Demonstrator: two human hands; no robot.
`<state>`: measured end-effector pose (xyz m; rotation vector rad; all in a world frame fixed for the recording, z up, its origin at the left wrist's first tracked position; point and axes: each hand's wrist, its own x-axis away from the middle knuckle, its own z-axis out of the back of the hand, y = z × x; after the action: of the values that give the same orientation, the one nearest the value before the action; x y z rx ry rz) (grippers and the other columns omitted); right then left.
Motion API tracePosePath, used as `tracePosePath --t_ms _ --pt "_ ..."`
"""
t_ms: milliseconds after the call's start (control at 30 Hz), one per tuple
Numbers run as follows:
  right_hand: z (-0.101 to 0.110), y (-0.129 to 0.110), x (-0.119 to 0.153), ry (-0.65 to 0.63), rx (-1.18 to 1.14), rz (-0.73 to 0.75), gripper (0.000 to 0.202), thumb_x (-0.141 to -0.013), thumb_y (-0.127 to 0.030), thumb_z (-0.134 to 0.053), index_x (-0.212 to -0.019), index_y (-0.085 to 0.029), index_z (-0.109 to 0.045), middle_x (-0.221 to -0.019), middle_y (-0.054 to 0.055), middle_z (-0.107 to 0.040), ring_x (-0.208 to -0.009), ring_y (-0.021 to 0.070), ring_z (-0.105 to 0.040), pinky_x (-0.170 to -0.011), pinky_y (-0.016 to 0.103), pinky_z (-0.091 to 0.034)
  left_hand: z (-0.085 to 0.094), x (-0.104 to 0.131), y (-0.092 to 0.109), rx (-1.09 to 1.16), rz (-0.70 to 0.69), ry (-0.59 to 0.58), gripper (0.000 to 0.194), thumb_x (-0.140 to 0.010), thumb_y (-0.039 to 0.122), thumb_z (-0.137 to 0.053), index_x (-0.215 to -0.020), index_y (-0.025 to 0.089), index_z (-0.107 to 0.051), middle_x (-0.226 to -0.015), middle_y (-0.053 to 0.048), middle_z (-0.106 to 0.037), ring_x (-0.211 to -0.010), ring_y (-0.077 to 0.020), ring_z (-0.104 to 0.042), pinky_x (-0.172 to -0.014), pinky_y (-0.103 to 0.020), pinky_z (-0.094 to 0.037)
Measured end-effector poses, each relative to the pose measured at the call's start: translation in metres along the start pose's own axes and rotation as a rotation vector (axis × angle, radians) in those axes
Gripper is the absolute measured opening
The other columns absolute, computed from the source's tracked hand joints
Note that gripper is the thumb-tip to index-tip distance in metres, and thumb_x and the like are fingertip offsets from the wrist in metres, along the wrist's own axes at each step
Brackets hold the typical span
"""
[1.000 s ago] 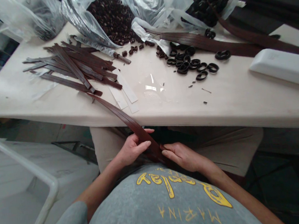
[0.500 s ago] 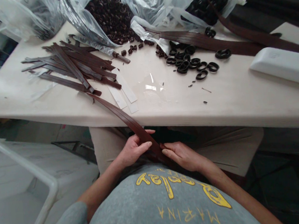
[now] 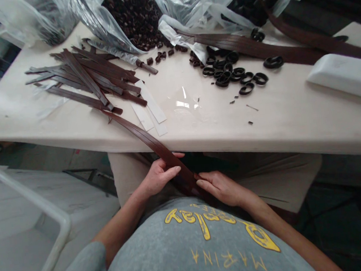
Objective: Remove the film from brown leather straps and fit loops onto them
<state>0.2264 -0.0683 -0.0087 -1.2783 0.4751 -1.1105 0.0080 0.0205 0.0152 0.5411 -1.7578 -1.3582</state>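
Observation:
A long brown leather strap (image 3: 151, 141) runs from the table's front edge down over my lap. Around its left side, my left hand (image 3: 159, 176) grips it, with the thumb on top and the fingers beneath. Lower down, my right hand (image 3: 220, 186) pinches the strap's right edge between thumb and fingers. The strap's lower end is hidden near my shirt. Its upper end lies by a pile of brown strips (image 3: 90, 78) on the table.
On the white table (image 3: 263, 136) lie black loops (image 3: 225, 73), white strips (image 3: 155, 112) and a white block (image 3: 347, 77). Clear bags (image 3: 193, 6) of small brown and black loops stand at the back. Wide brown straps (image 3: 261, 46) stretch right. A white rail (image 3: 29, 197) is at left.
Both hands keep their hold on the strap, with the left hand shifted very slightly left. The camera view has moved a little.

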Motion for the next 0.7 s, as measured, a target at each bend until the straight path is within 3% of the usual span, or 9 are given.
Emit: tracePosePath --t_ms 333,700 --pt "0.001 0.001 -0.003 -0.017 -0.022 -0.007 0.037 -0.099 -0.042 -0.038 -0.081 -0.017 -0.058 -0.075 0.003 -0.059 -0.069 0.0172 -0.052 -0.063 0.026 -0.039 0.001 -0.013 -0.013 -0.005 0.049 0.045 0.041 -0.077 0.030 -0.073 -0.114 0.012 -0.070 -0.091 -0.007 -0.077 -0.081 -0.0212 -0.070 -0.075 -0.031 -0.057" --pt "-0.002 0.008 -0.007 -0.014 0.018 -0.020 0.035 -0.098 -0.039 -0.042 -0.081 -0.016 -0.061 -0.075 0.003 -0.062 -0.068 0.0169 -0.053 -0.063 0.026 -0.037 -0.003 -0.015 -0.016 -0.038 0.047 -0.007 0.038 -0.078 0.028 -0.072 -0.113 0.013 -0.071 -0.090 -0.007 -0.075 -0.080 -0.0192 -0.068 -0.075 -0.029 -0.054"
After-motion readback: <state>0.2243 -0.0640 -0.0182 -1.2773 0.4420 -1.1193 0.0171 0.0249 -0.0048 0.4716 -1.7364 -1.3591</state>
